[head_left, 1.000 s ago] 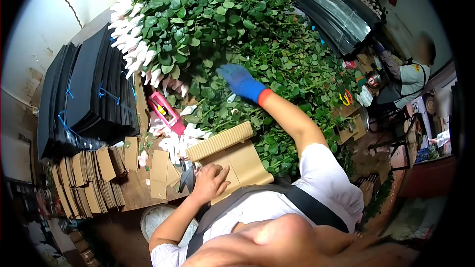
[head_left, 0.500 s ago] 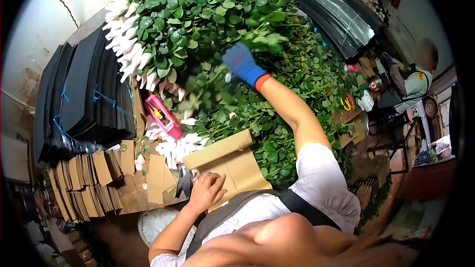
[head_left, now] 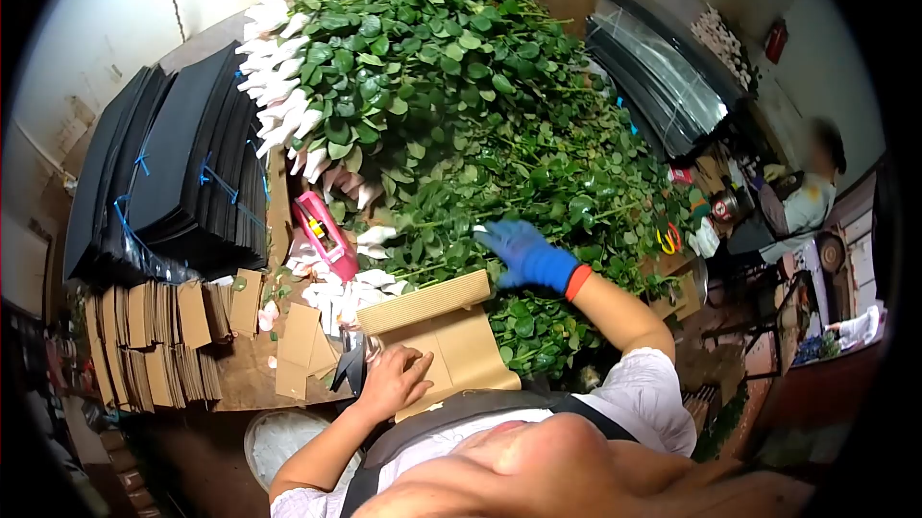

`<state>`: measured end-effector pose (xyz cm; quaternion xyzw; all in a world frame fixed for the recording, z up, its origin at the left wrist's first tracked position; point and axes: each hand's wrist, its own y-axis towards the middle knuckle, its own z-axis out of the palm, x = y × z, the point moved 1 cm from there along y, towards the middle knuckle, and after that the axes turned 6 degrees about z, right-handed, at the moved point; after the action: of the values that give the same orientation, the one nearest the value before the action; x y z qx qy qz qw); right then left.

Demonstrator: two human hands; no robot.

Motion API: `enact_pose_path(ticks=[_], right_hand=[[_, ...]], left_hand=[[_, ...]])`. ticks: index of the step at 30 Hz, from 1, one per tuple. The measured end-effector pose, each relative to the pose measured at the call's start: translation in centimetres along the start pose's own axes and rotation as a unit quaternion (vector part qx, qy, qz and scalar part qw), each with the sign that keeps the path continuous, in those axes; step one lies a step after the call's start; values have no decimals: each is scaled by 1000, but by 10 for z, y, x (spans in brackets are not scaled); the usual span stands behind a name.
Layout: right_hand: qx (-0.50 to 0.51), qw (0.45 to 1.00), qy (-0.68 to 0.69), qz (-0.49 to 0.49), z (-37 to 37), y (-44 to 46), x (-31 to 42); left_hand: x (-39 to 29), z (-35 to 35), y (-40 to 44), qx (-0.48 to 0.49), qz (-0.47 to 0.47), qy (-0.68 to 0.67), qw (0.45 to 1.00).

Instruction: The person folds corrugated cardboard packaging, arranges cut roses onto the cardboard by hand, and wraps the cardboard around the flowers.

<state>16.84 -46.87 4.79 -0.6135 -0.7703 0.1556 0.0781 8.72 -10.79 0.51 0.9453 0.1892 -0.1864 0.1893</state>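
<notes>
My left hand [head_left: 396,384] is bare and lies with fingers stretched out on a sheet of brown cardboard [head_left: 471,340], whose corrugated strip [head_left: 427,302] stands along its far edge. Close by on its left are the dark blades of scissors [head_left: 351,364]. My right hand [head_left: 530,255], in a blue glove with a red cuff, is over the leafy stems [head_left: 576,201] with its fingers apart. A small white spot shows at its fingertips; I cannot tell what it is. White-wrapped roses [head_left: 279,86] lie piled with their foliage at the back.
A pink tape dispenser [head_left: 325,235] stands beside loose white flower wraps [head_left: 355,299]. Stacks of black sheets [head_left: 182,153] and brown cardboard pieces [head_left: 154,345] fill the left. Yellow-handled scissors [head_left: 668,238] lie right. Another person [head_left: 807,196] is at the far right.
My right hand has come down from the pile at the back, toward the cardboard. The stems blurred beside it earlier are now still. My left hand stays on the cardboard.
</notes>
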Motion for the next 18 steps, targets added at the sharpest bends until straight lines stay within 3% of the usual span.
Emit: enact_pose_path(ticks=[1,2,5,7,9,12,13,14,15,16,17,18], right_hand=[[57,998,-32,17,15,8,9],[28,998,-55,31,47,24,8],[-53,993,-57,91,53,65,-16],[-34,989,-3,147,39,86,-17],[-84,988,-14,132,82,115,-29],[46,997,60,-5,0,94,-46],[160,987,21,14,-75,78,-28],[102,995,17,4,-97,94,-34],[-84,994,57,-27,-116,105,-42],[-163,982,93,-29,-157,120,-40],[-282,954,95,-32,-191,140,-42],[-436,898,46,-31,-213,167,-48]], left_hand=[[1,-1,-1,1,3,2,1000],[1,-1,-1,1,7,4,1000],[2,0,-3,1,6,0,1000],[0,-2,-3,5,-1,5,1000],[1,-1,-4,-1,6,1,1000],[2,-3,-5,6,-4,-6,1000],[3,0,-5,5,-2,-5,1000],[3,1,-6,2,-1,-4,1000],[5,3,-8,-2,0,-7,1000],[7,7,-9,-7,2,-8,1000],[8,11,-11,-12,4,-9,1000],[2,16,-10,-61,-80,-73,992]])
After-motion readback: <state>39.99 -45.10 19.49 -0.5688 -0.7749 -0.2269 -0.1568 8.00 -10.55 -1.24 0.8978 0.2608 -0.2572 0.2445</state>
